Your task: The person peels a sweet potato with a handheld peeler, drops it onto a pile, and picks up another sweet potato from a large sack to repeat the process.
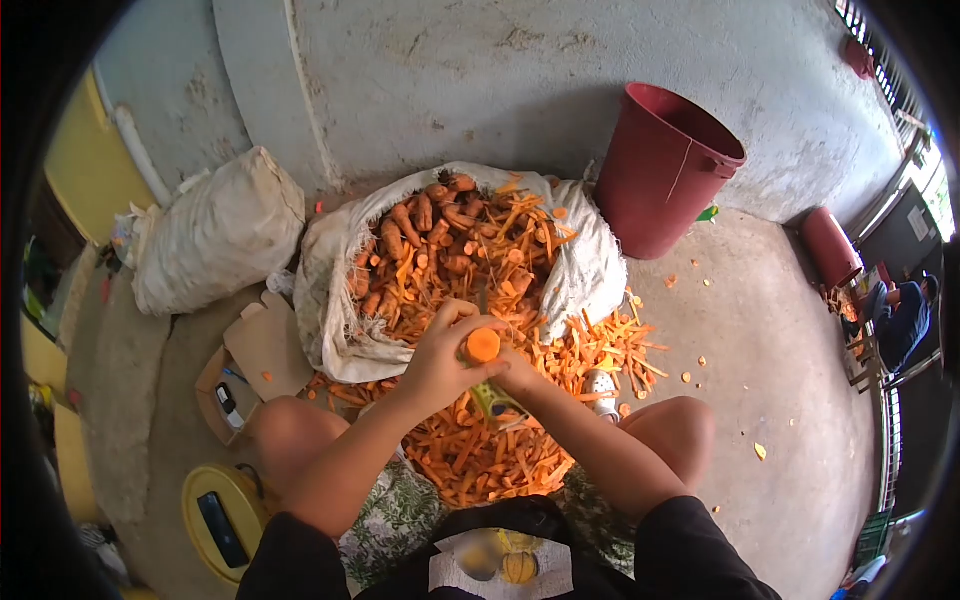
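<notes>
My left hand (pixel 440 358) is wrapped round a carrot (pixel 483 345), whose cut orange end faces up toward me. Close against it on the right, my right hand (pixel 510 368) is closed, and what its fingers hold is mostly hidden. A yellowish object (pixel 495 402) shows just below the hands; I cannot make out what it is. Beyond the hands, an open white sack (pixel 325 290) holds unpeeled carrots (pixel 400 222) and orange peelings. More peelings (pixel 480 455) are heaped between my legs.
A tall red bin (pixel 665 170) stands right of the sack. At left are a full white sack (pixel 225 230), an open cardboard box (pixel 268 350) and a yellow lid (pixel 195 500) with a phone (pixel 222 528). A person (pixel 905 320) sits at far right near another red bin (pixel 830 248).
</notes>
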A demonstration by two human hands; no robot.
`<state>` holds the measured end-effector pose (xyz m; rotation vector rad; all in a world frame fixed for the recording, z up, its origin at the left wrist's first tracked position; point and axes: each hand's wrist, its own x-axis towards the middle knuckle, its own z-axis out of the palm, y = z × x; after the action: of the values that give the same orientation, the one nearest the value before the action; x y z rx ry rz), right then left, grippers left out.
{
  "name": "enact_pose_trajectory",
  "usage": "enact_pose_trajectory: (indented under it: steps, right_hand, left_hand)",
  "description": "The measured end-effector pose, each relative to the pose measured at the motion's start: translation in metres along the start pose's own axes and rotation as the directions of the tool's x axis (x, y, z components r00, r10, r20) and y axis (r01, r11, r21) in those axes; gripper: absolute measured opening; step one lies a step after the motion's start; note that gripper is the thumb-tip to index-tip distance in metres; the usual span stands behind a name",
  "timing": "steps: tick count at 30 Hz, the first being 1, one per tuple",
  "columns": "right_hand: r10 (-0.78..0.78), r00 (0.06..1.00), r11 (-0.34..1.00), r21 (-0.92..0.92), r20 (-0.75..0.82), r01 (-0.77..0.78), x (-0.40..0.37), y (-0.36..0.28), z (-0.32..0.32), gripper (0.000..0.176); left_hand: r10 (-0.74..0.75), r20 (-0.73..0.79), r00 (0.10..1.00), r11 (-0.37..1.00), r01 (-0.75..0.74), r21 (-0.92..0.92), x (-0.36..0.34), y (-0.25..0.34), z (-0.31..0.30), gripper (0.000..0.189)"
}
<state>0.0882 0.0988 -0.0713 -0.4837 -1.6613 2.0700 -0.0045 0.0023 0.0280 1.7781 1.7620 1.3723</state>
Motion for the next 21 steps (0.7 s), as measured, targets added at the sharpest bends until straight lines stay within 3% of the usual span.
enact_pose_trajectory:
  steps: [2,3,4,7,9,10,11,13,14,16,21]
  right_hand:
    - [0.292,0.952,0.939,0.215,-0.088,-0.268,0.004,-0.02,-0.012,0.02]
    - [0.303,0.942,0.951,0.109,-0.146,-0.289,0.008,-0.019,-0.021,0.019]
    - [0.254,0.953,0.963,0.137,-0.165,-0.233,0.015,-0.006,-0.035,0.019]
    - [0.241,0.943,0.966,0.152,-0.23,-0.209,0.005,-0.055,-0.017,0.02]
    - [0.138,0.934,0.978,-0.107,-0.329,-0.182,0.006,-0.058,-0.02,0.016]
    - [0.139,0.935,0.977,-0.107,-0.327,-0.183,0.004,-0.065,-0.017,0.016]
    - [0.098,0.949,0.916,-0.346,-0.3,-0.203,-0.002,-0.078,-0.012,0.018]
    - [0.02,0.981,0.722,-0.677,-0.191,-0.147,-0.013,-0.093,-0.002,0.02]
    - [0.021,0.982,0.722,-0.676,-0.189,-0.146,-0.016,-0.092,-0.001,0.02]
    - [-0.003,0.998,0.458,-0.887,-0.064,-0.056,-0.022,-0.09,0.002,0.019]
    - [0.034,0.998,0.444,-0.893,-0.059,-0.068,-0.029,-0.088,0.0,0.017]
  left_hand:
    - [0.038,-0.088,0.995,0.999,-0.04,-0.02,0.001,-0.002,0.0,0.038]
    - [0.029,-0.11,0.993,1.0,-0.029,0.003,0.001,0.0,-0.004,0.037]
    - [0.02,-0.134,0.991,1.0,-0.017,0.026,0.001,0.0,-0.008,0.036]
    - [-0.036,-0.141,0.989,0.999,0.04,0.028,-0.001,-0.003,-0.016,0.039]
    - [-0.095,-0.125,0.988,0.994,0.102,0.049,-0.002,-0.007,-0.02,0.04]
    - [-0.217,-0.058,0.975,0.974,0.22,0.06,-0.003,-0.011,-0.02,0.04]
    - [-0.336,0.008,0.942,0.939,0.335,0.079,-0.004,-0.014,-0.018,0.041]
    - [-0.365,0.014,0.931,0.925,0.361,0.116,-0.005,-0.02,-0.015,0.04]
    - [-0.388,0.022,0.922,0.912,0.38,0.155,-0.004,-0.023,-0.013,0.039]
    - [-0.377,-0.001,0.926,0.912,0.371,0.177,-0.003,-0.03,-0.011,0.038]
    - [-0.406,-0.009,0.914,0.9,0.401,0.173,0.001,-0.016,-0.012,0.037]
